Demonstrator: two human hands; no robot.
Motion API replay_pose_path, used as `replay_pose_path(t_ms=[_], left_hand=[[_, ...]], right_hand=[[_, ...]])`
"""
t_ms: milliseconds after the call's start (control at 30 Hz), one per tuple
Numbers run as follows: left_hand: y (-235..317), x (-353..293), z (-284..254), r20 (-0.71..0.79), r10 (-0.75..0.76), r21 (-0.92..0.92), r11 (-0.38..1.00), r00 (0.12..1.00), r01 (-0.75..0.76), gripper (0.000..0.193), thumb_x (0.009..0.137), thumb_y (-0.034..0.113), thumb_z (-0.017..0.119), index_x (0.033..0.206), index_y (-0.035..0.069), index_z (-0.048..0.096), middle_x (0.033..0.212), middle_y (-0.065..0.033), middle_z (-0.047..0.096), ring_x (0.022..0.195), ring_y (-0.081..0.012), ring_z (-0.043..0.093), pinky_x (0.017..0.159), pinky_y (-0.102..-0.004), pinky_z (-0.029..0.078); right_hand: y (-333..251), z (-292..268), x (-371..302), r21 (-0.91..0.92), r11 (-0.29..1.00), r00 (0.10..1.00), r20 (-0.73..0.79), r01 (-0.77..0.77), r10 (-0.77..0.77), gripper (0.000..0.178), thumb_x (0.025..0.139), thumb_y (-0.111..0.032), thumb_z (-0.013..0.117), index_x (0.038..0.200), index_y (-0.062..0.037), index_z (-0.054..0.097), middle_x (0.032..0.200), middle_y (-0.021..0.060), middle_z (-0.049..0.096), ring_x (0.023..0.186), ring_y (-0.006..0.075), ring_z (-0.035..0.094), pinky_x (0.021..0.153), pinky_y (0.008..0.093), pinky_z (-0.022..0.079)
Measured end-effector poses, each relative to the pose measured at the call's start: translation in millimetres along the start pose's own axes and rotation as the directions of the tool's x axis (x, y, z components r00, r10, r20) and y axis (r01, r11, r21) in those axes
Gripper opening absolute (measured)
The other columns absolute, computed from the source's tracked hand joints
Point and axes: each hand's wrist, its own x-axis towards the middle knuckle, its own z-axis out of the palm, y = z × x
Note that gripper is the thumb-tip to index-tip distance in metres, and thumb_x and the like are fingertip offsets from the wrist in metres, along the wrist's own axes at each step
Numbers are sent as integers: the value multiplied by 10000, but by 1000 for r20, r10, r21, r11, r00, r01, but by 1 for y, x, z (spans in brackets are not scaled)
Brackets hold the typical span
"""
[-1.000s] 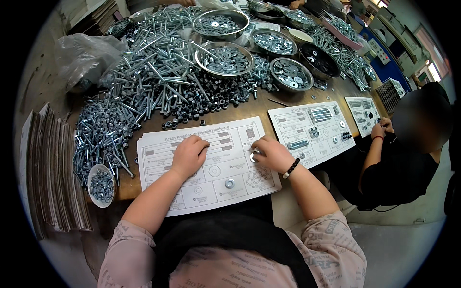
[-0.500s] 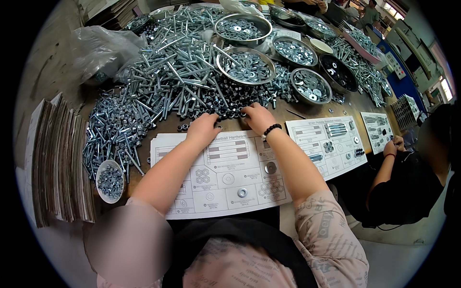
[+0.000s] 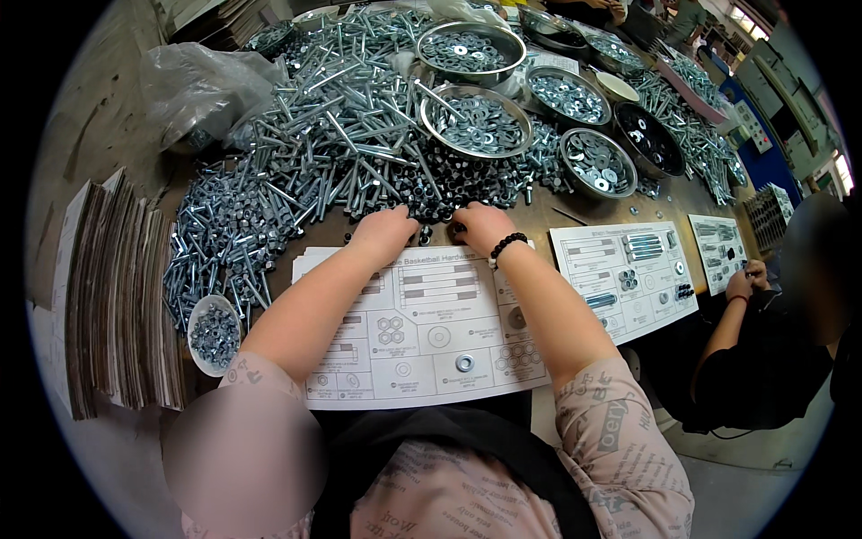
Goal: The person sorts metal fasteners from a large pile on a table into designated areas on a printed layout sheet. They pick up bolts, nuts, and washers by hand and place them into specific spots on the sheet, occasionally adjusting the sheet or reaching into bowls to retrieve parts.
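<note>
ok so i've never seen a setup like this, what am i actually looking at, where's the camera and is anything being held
There's no robot here: these are a person's own bare hands. The view comes from a wide fisheye camera worn on their head, looking down, which is why edges bend and the corners go black.

On the table, a printed sheet of hardware drawings lies in front of the person, with a silver washer on it. Beyond it are heaped bolts, small dark nuts and metal bowls of washers.

The left hand and right hand reach past the sheet's far edge, among the nuts. Their fingertips are partly hidden, so I can't tell whether either holds one.

At right sits another person.
</note>
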Motion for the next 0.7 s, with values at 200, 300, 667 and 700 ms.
replay_pose_path(t_ms=[200,300,667,700], left_hand=[[-2,2,-7,59,40,84,995,997,-45,161,750,58,522,884,78,610,913,-106,533,866,-290,573,723,-390,479],[-2,4,-12,130,135,104,983,982,-149,198,748,48,515,918,89,608,915,-96,546,873,-287,573,734,-389,476],[4,14,-7,102,208,-51,978,973,-204,281,750,133,583,1029,149,609,916,-78,572,866,-278,576,746,-376,469],[5,16,-8,130,190,-44,982,973,-186,271,749,141,587,1018,146,614,918,-79,573,868,-279,575,748,-375,469]], right_hand=[[0,1,0,14,999,999,10,-30,30,206,753,-190,621,943,-110,614,910,114,559,879,294,559,762,373,464],[3,3,2,-29,999,1000,11,-16,16,196,758,-182,618,939,-110,611,913,118,559,885,293,555,765,374,462],[11,-42,-73,365,931,971,-221,-2,89,203,746,-141,639,941,-92,613,870,101,578,792,264,583,703,348,470],[8,-51,-87,351,936,974,-207,-12,90,196,736,-111,648,926,-76,613,862,98,581,770,259,584,695,344,470]])
